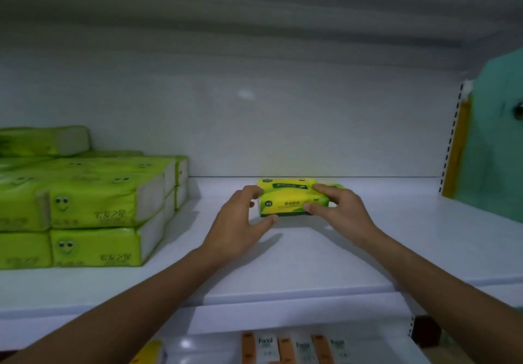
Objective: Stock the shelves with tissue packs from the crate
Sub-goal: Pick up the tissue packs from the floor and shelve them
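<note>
A teal panel (492, 143) fills the right edge, a yellow-orange strip (457, 148) running along its inner side beside a white upright with dark slots (450, 137). A round metallic knob (519, 114) shows at the far right edge. A dark brown block (426, 331) sits low on the right.

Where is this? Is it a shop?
Probably a shop or stockroom. Many identical green tissue packs are stacked on a white shelf with a slotted upright, and boxes marked "Facial" line the shelf below. Both hands are on a yellow-green pack.
</note>
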